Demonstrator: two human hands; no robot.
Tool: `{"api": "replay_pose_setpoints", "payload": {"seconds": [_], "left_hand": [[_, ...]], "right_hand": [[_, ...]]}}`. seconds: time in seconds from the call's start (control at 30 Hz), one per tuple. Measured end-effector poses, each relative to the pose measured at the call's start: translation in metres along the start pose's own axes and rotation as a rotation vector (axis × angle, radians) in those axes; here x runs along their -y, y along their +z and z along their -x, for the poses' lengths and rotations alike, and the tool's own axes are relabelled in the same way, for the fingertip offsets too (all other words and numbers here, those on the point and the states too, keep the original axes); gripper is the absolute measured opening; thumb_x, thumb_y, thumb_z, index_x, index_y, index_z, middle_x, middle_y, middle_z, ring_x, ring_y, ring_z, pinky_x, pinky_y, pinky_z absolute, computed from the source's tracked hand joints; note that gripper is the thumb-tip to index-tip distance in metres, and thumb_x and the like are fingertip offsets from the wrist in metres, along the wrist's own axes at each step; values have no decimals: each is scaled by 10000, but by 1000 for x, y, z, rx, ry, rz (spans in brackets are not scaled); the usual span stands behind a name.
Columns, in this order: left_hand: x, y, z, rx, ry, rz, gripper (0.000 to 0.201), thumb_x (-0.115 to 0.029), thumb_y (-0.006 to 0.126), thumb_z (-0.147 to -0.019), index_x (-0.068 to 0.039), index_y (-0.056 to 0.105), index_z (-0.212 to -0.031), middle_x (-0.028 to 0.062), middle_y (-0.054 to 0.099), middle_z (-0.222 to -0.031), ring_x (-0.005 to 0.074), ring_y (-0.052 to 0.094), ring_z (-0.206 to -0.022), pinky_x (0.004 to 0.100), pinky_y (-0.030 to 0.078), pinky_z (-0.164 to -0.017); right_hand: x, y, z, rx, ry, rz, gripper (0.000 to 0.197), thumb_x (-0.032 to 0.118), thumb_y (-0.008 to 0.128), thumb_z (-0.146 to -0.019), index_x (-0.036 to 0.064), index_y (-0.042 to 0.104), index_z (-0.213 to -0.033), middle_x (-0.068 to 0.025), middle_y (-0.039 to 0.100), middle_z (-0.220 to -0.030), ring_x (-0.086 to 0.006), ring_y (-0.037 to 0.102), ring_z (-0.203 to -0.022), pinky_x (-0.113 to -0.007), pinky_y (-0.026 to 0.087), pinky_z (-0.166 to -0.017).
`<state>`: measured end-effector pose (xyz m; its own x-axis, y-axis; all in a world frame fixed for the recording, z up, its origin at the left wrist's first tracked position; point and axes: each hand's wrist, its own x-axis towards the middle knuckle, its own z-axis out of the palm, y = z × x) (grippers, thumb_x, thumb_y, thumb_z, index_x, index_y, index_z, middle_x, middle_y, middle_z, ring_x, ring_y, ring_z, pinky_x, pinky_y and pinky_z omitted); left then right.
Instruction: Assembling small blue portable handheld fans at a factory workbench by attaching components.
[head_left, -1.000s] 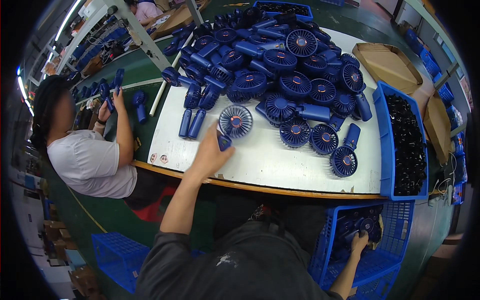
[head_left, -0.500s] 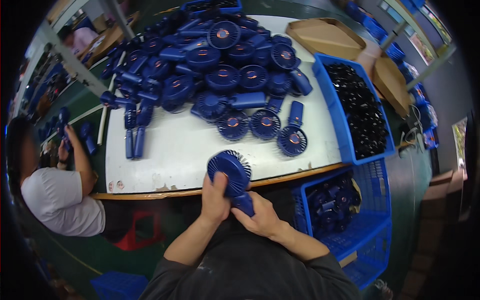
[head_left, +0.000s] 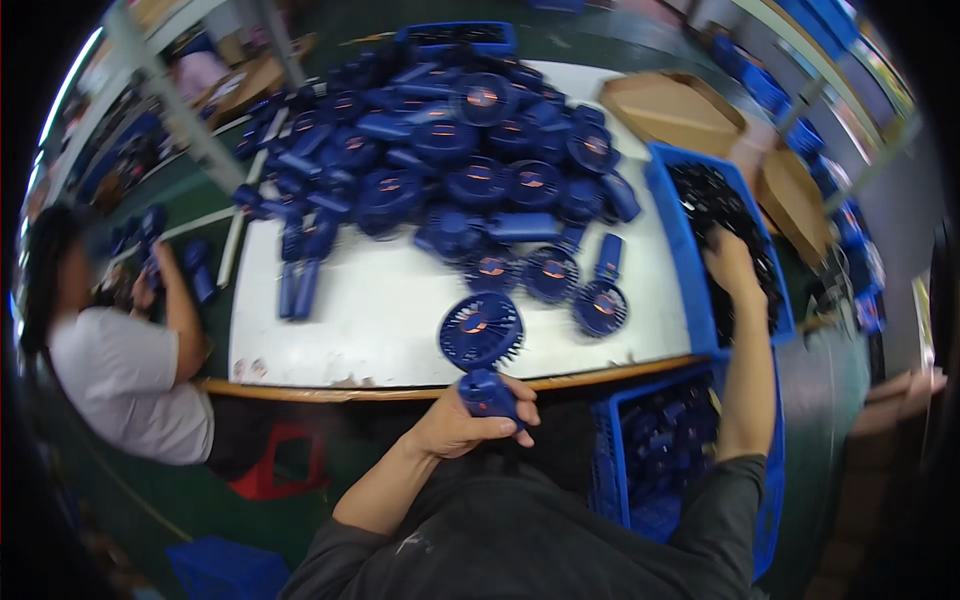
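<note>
My left hand (head_left: 455,422) is closed around the handle of a dark blue handheld fan (head_left: 480,332). The fan's round head points away from me, over the table's front edge, with an orange mark at its centre. Off to the right, my right hand (head_left: 735,268) is down in a blue bin (head_left: 672,235) of small glossy black parts (head_left: 705,195). Its fingertips are blurred and partly hidden among the parts, so their grip does not show.
A large heap of blue fans (head_left: 445,140) covers the back of the white table (head_left: 400,320). Cardboard trays (head_left: 670,108) lie at the back right. Below the bin stands a blue crate (head_left: 622,480) holding more blue pieces. On the left sits a co-worker (head_left: 135,375) near a red stool (head_left: 285,460).
My right hand has let go of the fan handle and moved right into the bin. My left hand has shifted from the fan's head to its handle, and the fan has turned.
</note>
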<state>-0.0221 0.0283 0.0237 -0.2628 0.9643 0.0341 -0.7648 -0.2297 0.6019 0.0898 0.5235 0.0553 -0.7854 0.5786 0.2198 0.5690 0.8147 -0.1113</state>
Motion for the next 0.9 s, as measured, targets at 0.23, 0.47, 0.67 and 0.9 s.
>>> {"api": "replay_pose_setpoints", "payload": {"seconds": [0.23,0.47,0.67,0.9], "left_hand": [[-7,-6,14,-58,-81,-120,291,-53,710,-866,17,575,-1114,164,649,-996,209,683,-884,305,611,-627],[-10,-4,20,-117,-60,-241,301,-105,716,-858,2,575,-1102,84,627,-929,185,672,-894,294,599,-586],[-12,-11,31,-178,17,-264,295,-125,709,-845,-3,580,-1080,75,619,-902,159,660,-846,282,593,-578],[-9,-16,43,-245,90,-308,261,-117,695,-834,4,574,-1032,75,592,-843,157,652,-782,290,593,-539]], "right_hand": [[-83,67,-14,186,13,-9,277,148,663,-855,2,651,-1090,-293,667,-1034,-469,627,-1043,-516,506,-866],[-94,77,-26,139,36,-118,302,193,664,-870,-49,638,-1049,-304,669,-1046,-444,643,-1042,-464,502,-887],[-87,72,-31,232,-7,-330,339,211,437,-1016,-85,602,-1008,-140,656,-957,-223,533,-848,-374,455,-818],[-59,22,-13,208,-24,39,381,285,783,-817,-31,707,-1015,-238,717,-1035,-333,666,-971,-384,486,-929]]}}
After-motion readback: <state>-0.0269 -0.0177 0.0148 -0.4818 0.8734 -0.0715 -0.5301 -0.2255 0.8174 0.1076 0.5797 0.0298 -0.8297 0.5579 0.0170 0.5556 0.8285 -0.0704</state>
